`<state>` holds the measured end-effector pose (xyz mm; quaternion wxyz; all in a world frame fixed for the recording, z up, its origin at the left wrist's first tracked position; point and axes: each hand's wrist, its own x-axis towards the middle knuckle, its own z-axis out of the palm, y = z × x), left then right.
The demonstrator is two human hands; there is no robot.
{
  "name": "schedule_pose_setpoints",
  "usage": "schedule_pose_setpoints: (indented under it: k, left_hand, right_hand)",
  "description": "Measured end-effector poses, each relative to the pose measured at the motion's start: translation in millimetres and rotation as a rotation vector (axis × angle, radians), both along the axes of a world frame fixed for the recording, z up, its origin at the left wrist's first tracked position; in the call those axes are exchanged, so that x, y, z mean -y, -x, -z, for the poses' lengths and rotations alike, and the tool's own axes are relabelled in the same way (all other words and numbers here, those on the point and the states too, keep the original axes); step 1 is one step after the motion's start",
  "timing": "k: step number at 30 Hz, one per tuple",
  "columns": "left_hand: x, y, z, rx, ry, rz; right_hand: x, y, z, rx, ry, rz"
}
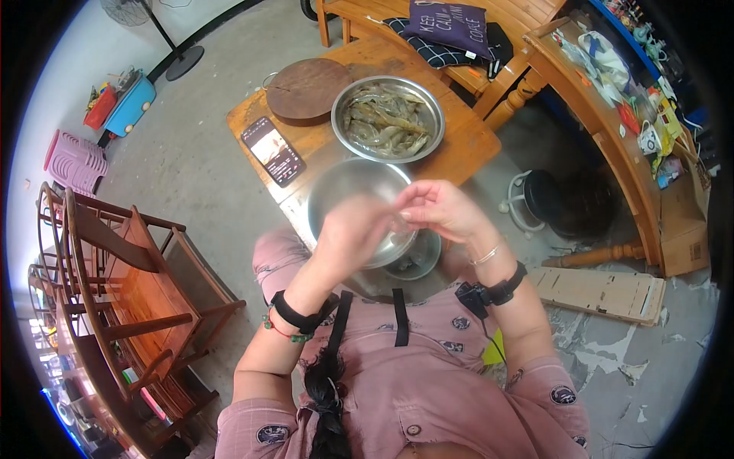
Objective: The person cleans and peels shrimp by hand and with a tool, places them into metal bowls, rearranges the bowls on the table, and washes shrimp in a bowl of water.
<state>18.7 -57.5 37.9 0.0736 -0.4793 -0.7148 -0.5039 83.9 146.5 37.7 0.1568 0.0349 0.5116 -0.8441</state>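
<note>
My left hand (352,229) is blurred; I cannot tell its grip. My right hand (445,213) bends its fingers narrowly, holding what, I cannot tell. Beyond the near steel basin (327,187), raw shrimps (386,122) fill the far steel bowl (436,118).

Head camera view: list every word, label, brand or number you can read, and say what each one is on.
"KEEP CALM": purple cushion; its lower words are less clear, the last apparently "COFFEE".
Phone screen: text too small to read.
Round patch on the pink sleeve: too small to read.
Yellow packet at right: any print too blurred to read.
</note>
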Motion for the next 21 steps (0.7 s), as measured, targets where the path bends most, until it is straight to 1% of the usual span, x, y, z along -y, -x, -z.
schedule_pose_setpoints:
  k: [8, 11, 13, 14, 16, 17, 19, 20, 21]
  left_hand:
    - [-1.6, 0.0, -3.1, -0.034, -0.004, 0.014]
    - [-2.6, -1.1, -3.0, -0.050, -0.013, -0.017]
    - [-4.5, -3.5, -6.5, -0.073, -0.062, -0.068]
    - [-4.9, -3.6, -4.0, -0.074, -0.063, -0.067]
    - [-5.0, -2.8, 6.8, 0.079, -0.067, -0.153]
    - [-5.4, -3.5, 12.0, 0.079, -0.066, -0.153]
    - [-6.7, -5.2, 18.7, 0.238, -0.101, -0.212]
    - [-5.9, -4.8, 21.3, 0.237, -0.100, -0.212]
    - [-5.1, -4.0, 21.8, 0.231, -0.096, -0.238]
  right_hand:
    - [0.5, -0.6, 7.0, 0.024, 0.028, 0.005]
    - [1.5, 0.5, 15.9, 0.028, 0.102, 0.027]
    - [6.1, 0.4, 19.6, 0.078, 0.258, 0.041]
    - [9.7, -1.2, 20.8, 0.077, 0.257, 0.042]
    - [20.3, -3.3, 19.4, 0.063, 0.231, 0.093]
    - [22.4, -2.6, 19.6, 0.063, 0.231, 0.092]
    - [26.4, -1.6, 19.5, -0.027, 0.116, 0.157]
    - [29.7, -1.0, 18.6, -0.027, 0.117, 0.157]
    - [33.9, -0.5, 15.7, -0.050, 0.075, 0.224]
